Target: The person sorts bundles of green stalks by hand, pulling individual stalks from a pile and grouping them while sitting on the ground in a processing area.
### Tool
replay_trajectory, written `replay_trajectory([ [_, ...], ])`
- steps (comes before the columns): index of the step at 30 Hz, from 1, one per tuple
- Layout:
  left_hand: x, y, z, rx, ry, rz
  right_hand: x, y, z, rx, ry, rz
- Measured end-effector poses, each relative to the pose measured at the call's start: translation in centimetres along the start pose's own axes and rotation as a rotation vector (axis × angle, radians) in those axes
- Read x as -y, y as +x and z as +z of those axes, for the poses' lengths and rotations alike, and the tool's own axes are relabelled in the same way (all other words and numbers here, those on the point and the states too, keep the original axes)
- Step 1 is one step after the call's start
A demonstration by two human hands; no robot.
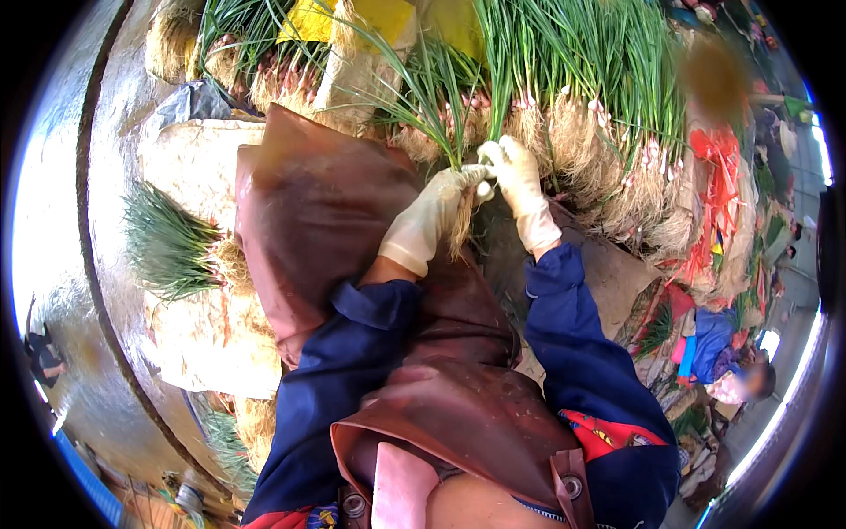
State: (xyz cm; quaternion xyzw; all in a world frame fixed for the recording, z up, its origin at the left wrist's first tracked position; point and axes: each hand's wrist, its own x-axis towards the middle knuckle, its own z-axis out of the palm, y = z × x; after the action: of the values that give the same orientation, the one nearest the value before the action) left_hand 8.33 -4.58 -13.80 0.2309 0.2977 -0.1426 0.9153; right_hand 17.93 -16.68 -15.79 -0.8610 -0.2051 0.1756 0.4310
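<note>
Both my hands wear pale rubber gloves and meet above my lap. My left hand [434, 216] is closed round a small bunch of spring onions [456, 145], whose pale roots hang below the fingers. Close beside it, my right hand [518, 181] has its fingers bent on the base of more green stalks [499, 84]; the roots of these are hidden. Just beyond, a big heap of spring onions [608, 79] with pinkish bulbs and long tangled roots lies with its leaves pointing away. A brown waterproof apron [330, 198] covers my lap.
A tied bunch of spring onions [172, 242] rests on pale sacking [207, 344] at the left. Yellow sheeting [379, 22] shows among the far bunches. Red plastic strips [718, 185] hang at the right. Another person [718, 361] is at the lower right.
</note>
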Motion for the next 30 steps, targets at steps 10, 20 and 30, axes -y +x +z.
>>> replay_trajectory([
  [10,-1.8,-3.5,-0.6,0.106,0.090,0.146,1.5,-4.9,-8.9,0.914,-0.786,0.634],
  [20,-2.4,-1.3,-0.6,0.061,-0.071,0.345,5.1,9.3,-3.6,0.122,-0.929,0.336],
  [30,-2.0,0.8,-0.6,-0.193,0.004,0.256,9.6,0.1,-3.4,0.277,-0.781,0.076],
])
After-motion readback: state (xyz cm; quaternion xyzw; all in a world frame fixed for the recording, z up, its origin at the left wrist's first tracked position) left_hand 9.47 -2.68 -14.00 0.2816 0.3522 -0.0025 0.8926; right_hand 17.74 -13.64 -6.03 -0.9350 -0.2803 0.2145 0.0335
